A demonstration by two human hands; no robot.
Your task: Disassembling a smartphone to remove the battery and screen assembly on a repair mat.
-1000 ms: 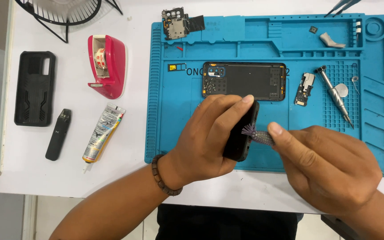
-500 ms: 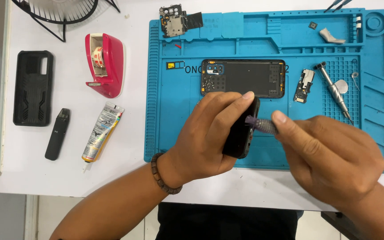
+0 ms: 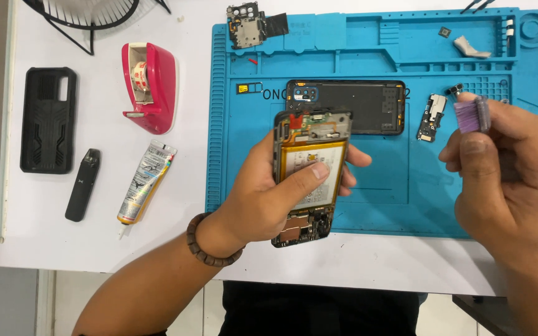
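Left hand (image 3: 269,199) grips an opened phone (image 3: 309,177) — back off, battery and boards showing — fingers wrapped round the edges, thumb pressed flat on the battery (image 3: 312,171). The phone is held up above the blue mat (image 3: 381,186), tilted a little toward the camera. Right hand (image 3: 505,180) is off to the right, well apart from the phone, fingertips pinched together on a small purple strip (image 3: 471,115), which looks like a flex or a tape tab; can't tell which.

On the mat: a back frame (image 3: 347,106) just behind the phone, a small board (image 3: 432,117) beside it, a camera module board (image 3: 247,26) at the top left, a white scrap (image 3: 471,46) at the top right. Off the mat, on the white table (image 3: 94,249): a black case (image 3: 48,119), a red tape dispenser (image 3: 151,87), a glue tube (image 3: 144,182), a small black stick (image 3: 83,184).

To do it well, likely: keep the thumb pressure on the battery light, hold by the frame edges, keep the strip clear of the boards — the pinch should stay on its end, no creasing. Phone low over the mat, so a slip lands soft.
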